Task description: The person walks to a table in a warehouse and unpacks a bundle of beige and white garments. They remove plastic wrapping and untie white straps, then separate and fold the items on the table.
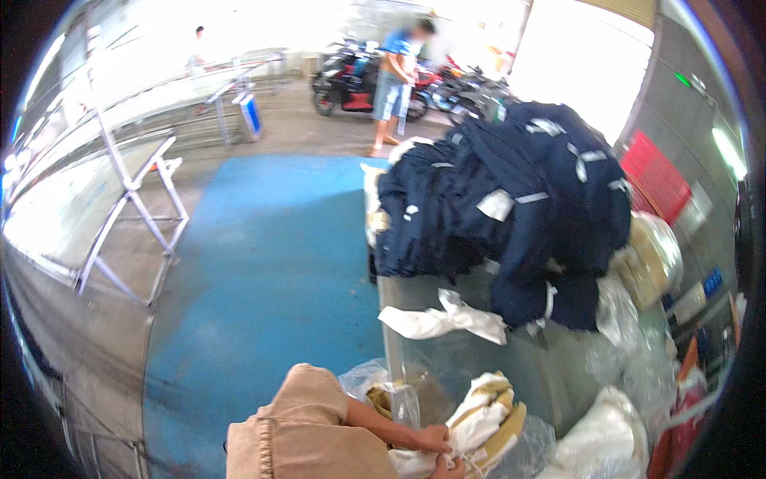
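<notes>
At the bottom of the head view, my left hand [434, 439] reaches in from a tan short sleeve [311, 392]. Its fingers pinch the white tie [456, 446] around a bundle of white and tan cloth [483, 413]. Just below, my right hand [447, 467] grips the same tie and is partly cut off by the frame edge. The bundle lies at the near end of a glass-topped table [538, 371]. Clear plastic wrap [529, 449] lies against it.
A large heap of dark blue garments [479, 179] with white tags covers the table's far part. Beside it lie a white cloth strip [446, 320] and a white sack [604, 437]. A metal frame table [131, 191] stands left of the blue floor [269, 251]. A person [395, 84] stands near parked motorcycles [344, 84].
</notes>
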A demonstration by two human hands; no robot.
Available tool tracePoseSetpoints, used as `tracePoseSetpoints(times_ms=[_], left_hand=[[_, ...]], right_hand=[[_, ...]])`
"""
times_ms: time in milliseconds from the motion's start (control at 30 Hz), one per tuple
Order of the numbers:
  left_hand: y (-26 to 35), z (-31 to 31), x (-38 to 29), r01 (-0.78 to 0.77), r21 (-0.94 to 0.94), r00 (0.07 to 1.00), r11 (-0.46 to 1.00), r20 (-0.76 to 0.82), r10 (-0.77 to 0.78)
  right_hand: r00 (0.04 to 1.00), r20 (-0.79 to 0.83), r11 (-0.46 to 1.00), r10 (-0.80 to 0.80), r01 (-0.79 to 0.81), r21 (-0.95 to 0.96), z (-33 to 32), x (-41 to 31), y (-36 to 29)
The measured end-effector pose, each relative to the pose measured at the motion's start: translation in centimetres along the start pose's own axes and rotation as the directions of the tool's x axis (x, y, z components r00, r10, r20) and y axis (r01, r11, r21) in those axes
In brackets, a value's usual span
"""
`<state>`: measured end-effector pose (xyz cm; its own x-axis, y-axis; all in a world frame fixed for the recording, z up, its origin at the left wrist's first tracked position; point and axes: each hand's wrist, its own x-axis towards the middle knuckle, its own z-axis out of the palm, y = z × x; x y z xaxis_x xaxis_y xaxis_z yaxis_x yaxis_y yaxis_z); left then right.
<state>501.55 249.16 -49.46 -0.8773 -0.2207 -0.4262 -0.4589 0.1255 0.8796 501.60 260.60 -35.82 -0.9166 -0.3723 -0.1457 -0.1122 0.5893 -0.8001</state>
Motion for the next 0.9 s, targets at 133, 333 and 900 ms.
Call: tracePoseSetpoints(times_ms=[133, 333, 900], left_hand=[[1.4, -0.7, 0.0, 0.093, -0.143, 0.982, 0.985, 0.179, -0.067], [2.0, -1.3, 0.7, -0.143, -0.105, 0.944, 0.984, 0.283, 0.168], [5.0, -8.3, -7.7, -0.028, -0.303, 0.845, 0.953, 0.501, 0.185]], right_hand=[[0.995, 0.0, 0.985, -0.098, 0.098, 0.142, -0.1, 2.0, -2.4], [0.984, -0.043, 0.96, -0.174, 0.179, 0.214, 0.1, 3.7, -4.2], [0.959, -0.16, 0.913, -0.233, 0.272, 0.304, 0.1, 4.6, -5.9]])
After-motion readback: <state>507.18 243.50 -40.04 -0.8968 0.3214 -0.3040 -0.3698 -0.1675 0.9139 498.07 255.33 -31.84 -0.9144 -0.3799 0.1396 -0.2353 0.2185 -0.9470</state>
